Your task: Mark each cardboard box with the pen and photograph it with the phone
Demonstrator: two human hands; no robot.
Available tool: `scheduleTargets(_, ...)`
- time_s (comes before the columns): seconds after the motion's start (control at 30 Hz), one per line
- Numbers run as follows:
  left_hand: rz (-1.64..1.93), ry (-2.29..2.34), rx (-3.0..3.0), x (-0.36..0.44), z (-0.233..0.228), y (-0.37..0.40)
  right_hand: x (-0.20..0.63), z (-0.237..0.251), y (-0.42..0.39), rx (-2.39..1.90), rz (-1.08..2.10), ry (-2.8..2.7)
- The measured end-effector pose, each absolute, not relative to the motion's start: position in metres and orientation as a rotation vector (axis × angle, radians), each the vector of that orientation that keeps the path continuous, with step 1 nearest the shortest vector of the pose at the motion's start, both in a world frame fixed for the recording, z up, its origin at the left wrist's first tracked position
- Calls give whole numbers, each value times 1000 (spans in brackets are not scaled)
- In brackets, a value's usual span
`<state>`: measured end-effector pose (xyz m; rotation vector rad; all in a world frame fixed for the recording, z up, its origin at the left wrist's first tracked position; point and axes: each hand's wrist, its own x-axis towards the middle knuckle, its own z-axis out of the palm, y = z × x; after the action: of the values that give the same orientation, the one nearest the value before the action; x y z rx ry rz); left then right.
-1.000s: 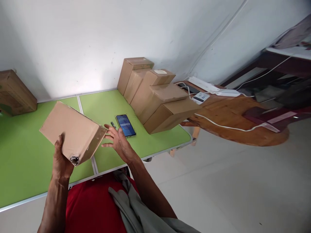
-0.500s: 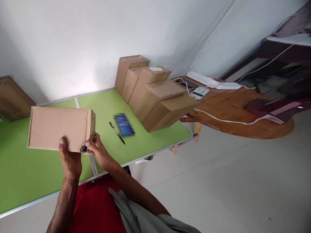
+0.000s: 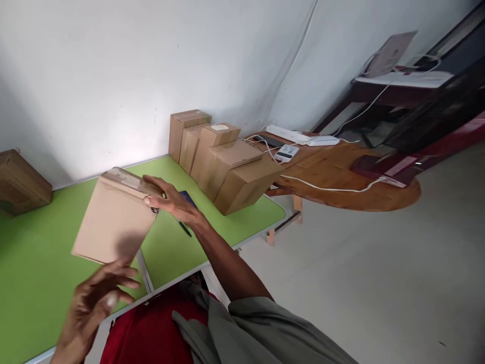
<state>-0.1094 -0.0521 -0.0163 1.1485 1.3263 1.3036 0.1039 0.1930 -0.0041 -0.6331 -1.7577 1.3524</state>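
A plain cardboard box [image 3: 113, 215] is held tilted over the green table [image 3: 34, 283], with a taped side [image 3: 129, 179] showing along its top. My right hand [image 3: 170, 202] grips its upper right corner, fingers on the taped side and thumb on the broad face. Beside the thumb is a dark, ragged spot at the corner. Below the box, my left hand [image 3: 100, 298] is off to the near side with fingers spread, slightly blurred, holding nothing. A dark pen [image 3: 185, 229] lies under my right wrist, and the blue-screened phone [image 3: 188, 198] is mostly hidden behind that hand.
Several cardboard boxes [image 3: 223, 162] stand in a row at the table's right end, against the wall. Another carton [image 3: 22, 182] sits at the far left. On the right, a wooden table [image 3: 326, 177] carries white power strips [image 3: 288, 134] and cables.
My left hand has let go of the box and drawn down toward me, opening. My right hand has turned and tilted the box, its taped side now upward. The view has shifted slightly.
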Motion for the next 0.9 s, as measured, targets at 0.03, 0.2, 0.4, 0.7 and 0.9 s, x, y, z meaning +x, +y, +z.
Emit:
scheduleTargets(0.03,1491,1394,1192,-113,-5,-52,105,4,199,-618,1317,-1861)
scheduleTargets(0.2,2029,1725,1283,-135,31,-9,83,23,205,-430,1222,-2250)
scheduleTargets(0.4,1512,1590,1094,-170,0,33,60,4,203,-395,1361,-2261)
scheduleTargets(0.7,1528,1497,871,-157,-24,35,64,-35,184,-558,1642,-1823)
scheduleTargets(0.9,1518,1566,842,-158,-22,22,60,-37,172,-569,1602,-1775)
